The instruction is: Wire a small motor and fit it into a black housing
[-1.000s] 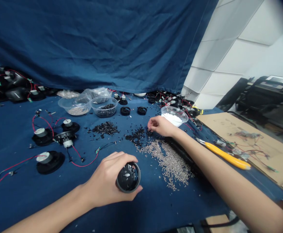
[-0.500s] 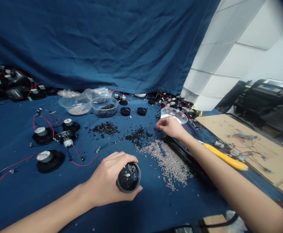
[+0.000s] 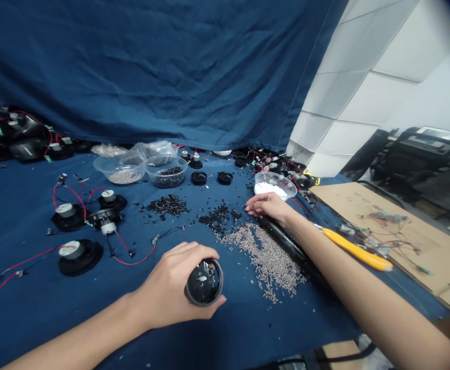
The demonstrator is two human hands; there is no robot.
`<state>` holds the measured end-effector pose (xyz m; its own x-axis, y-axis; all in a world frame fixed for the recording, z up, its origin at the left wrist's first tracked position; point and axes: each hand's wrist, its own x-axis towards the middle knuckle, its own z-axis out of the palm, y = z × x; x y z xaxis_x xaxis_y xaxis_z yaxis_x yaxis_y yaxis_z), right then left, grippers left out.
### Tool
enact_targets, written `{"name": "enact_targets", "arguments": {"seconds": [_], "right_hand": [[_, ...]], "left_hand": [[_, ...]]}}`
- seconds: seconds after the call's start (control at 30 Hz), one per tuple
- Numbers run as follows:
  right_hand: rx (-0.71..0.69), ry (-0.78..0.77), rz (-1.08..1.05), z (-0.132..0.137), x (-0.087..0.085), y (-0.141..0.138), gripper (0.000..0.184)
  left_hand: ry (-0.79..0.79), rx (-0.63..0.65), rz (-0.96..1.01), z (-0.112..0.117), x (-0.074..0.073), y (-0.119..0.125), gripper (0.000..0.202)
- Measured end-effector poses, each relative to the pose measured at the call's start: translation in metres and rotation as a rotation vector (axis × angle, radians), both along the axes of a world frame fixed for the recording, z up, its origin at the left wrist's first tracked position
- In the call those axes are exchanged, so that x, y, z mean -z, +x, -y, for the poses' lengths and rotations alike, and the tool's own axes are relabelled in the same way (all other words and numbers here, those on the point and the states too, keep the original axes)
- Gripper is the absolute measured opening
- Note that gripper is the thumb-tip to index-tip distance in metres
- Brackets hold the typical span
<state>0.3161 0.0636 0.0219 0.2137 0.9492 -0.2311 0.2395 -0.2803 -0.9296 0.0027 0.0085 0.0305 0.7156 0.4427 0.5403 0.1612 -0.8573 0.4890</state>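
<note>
My left hand [image 3: 181,285] is wrapped round a round black plastic housing [image 3: 202,282], its hollow side tilted towards me. Small posts and a pale tip show inside it. Beyond the silver screws [image 3: 273,257], my right hand [image 3: 267,205] hovers low with thumb and fingers brought together. Whatever they may pinch is too small or hidden to make out. Small black parts [image 3: 217,217] lie to the left of those fingertips. Just behind the hand stands a clear bowl of white pieces [image 3: 269,189]. A long glossy black object [image 3: 286,241] runs beneath the right wrist.
Motor units with red wires [image 3: 71,252] lie at left. Black pins [image 3: 168,204] are heaped near a clear bowl [image 3: 166,174]. Two black rings [image 3: 225,178] sit further back. At right are a yellow-handled tool [image 3: 358,249] and a cardboard sheet [image 3: 421,226] bearing wired parts.
My right hand has moved slightly left and down, away from the bowl of white pieces, uncovering more of them. My left hand keeps the housing in nearly the same place.
</note>
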Motion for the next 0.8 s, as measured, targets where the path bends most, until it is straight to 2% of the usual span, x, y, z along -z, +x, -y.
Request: {"name": "enact_targets", "arguments": {"seconds": [0.33,0.6,0.8], "right_hand": [[0.024,-0.053,-0.095,0.0017,-0.0015,-0.0024,0.009],[0.041,-0.083,-0.076,0.0011,-0.0042,-0.0063,0.017],[0.02,-0.083,-0.036,0.0014,-0.002,-0.0057,0.014]], "left_hand": [[-0.017,0.0,0.007,-0.0002,0.0044,-0.0017,0.046],[-0.018,0.003,-0.005,0.0002,0.0006,-0.0013,0.045],[-0.01,-0.003,-0.006,0.0006,0.0013,-0.0014,0.046]]}}
